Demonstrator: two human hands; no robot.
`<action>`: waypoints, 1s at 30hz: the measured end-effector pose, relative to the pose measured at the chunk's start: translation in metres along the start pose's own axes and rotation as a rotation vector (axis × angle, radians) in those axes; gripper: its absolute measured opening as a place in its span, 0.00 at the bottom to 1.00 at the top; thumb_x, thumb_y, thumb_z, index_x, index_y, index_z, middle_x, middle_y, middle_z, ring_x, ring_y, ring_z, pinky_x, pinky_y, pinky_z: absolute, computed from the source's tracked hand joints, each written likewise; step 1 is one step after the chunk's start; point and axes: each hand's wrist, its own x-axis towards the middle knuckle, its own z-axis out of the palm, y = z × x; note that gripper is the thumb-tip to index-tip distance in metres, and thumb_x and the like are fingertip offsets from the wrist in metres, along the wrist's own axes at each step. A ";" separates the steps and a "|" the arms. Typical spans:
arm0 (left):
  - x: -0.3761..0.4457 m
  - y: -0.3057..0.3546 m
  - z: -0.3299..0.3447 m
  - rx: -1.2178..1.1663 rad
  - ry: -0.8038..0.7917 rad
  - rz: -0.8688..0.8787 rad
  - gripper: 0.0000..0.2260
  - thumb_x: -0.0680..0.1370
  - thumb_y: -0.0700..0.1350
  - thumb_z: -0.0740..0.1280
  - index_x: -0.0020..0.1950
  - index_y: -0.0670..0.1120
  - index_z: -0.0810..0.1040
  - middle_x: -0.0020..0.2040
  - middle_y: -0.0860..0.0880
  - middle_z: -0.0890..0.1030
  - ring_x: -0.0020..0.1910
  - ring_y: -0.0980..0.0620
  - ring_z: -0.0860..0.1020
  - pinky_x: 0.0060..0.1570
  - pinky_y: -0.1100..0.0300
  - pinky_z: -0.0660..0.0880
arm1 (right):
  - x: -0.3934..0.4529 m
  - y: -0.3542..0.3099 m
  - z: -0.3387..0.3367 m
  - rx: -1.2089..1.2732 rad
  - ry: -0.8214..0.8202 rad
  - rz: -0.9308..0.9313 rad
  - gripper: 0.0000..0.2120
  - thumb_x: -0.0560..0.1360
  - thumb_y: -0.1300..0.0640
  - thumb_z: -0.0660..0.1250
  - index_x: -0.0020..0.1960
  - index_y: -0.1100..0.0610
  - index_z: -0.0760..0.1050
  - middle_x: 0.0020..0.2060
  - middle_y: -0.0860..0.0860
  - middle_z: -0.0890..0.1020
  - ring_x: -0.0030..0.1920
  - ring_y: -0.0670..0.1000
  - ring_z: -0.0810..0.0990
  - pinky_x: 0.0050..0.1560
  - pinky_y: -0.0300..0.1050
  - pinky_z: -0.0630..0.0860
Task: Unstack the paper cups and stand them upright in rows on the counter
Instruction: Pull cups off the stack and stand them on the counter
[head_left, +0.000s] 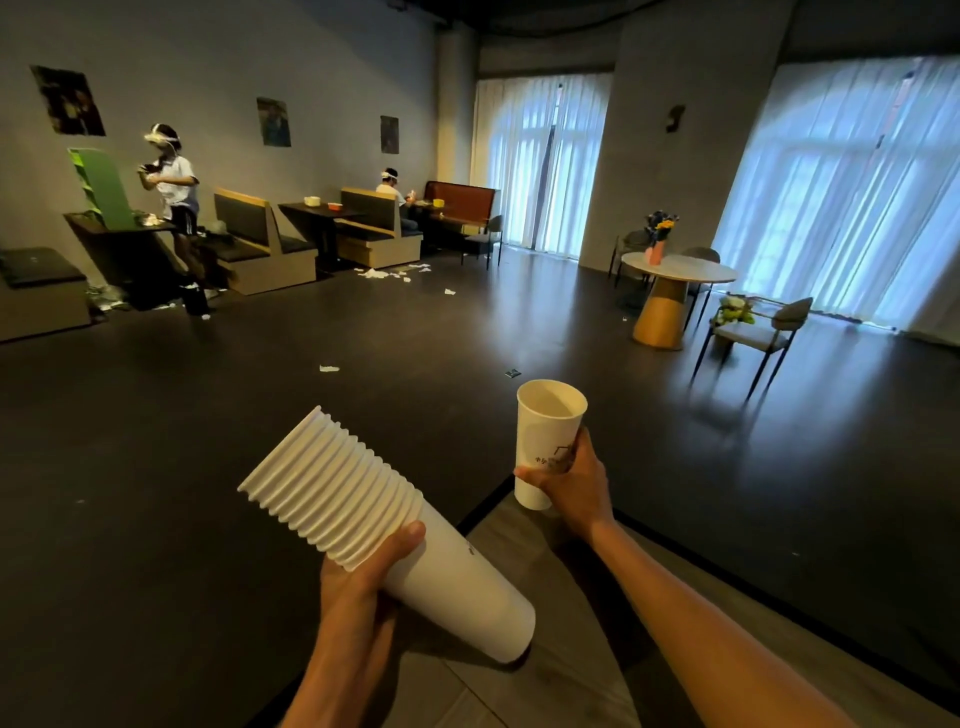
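Observation:
My left hand (363, 577) grips a tilted stack of white paper cups (343, 493), rims pointing up and to the left, its closed bottom end low on the right near the counter. My right hand (571, 483) holds a single white paper cup (545, 436) upright by its lower half, lifted above the counter's far corner. The grey wood-grain counter (571, 649) lies below both hands, and no cups stand on the part of it that shows.
The counter's dark edge (483, 506) runs diagonally under the cups, with dark floor beyond. A round table (675, 273) and chairs stand at the right. Booths and two people are far left, with paper scraps on the floor.

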 end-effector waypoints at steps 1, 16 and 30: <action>0.001 -0.001 0.000 -0.005 -0.009 -0.003 0.44 0.47 0.49 0.81 0.63 0.57 0.74 0.61 0.49 0.79 0.61 0.46 0.77 0.55 0.46 0.76 | 0.000 0.000 0.000 0.007 -0.008 0.005 0.41 0.65 0.55 0.80 0.72 0.54 0.62 0.65 0.54 0.76 0.63 0.54 0.77 0.57 0.50 0.76; -0.026 -0.020 0.010 -0.103 -0.113 -0.194 0.47 0.42 0.49 0.84 0.61 0.55 0.74 0.61 0.46 0.80 0.60 0.44 0.77 0.58 0.43 0.75 | -0.146 -0.043 -0.038 0.128 -0.662 0.256 0.23 0.78 0.33 0.53 0.56 0.48 0.77 0.48 0.48 0.83 0.48 0.46 0.82 0.51 0.41 0.78; -0.048 0.010 -0.005 -0.087 -0.112 -0.055 0.51 0.45 0.55 0.85 0.67 0.51 0.75 0.62 0.43 0.81 0.62 0.42 0.79 0.60 0.39 0.76 | -0.192 -0.061 -0.028 -0.282 -0.416 -0.013 0.40 0.59 0.33 0.77 0.66 0.34 0.63 0.56 0.32 0.65 0.61 0.39 0.67 0.65 0.44 0.72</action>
